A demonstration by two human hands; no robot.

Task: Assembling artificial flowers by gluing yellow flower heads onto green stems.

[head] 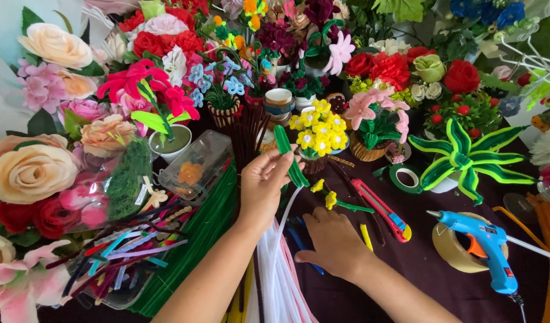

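My left hand [264,182] pinches a green pipe cleaner [290,157] upright; my right hand [335,239] rests flat, fingers apart, on the surface [418,263] near a red box cutter [383,209].

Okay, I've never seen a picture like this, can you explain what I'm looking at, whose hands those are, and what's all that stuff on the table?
There is one picture, taken by a camera worn on a person's head, looking down at their own two bare hands. No machine is involved. The left hand holds up a green pipe cleaner. The right hand rests on the dark table, fingers down near some small yellow flowers. Around them lie craft supplies: bundles of white pipe cleaners, a red box cutter, green tape, a blue glue gun and a clear box. Many handmade flowers in pots fill the back and left side.
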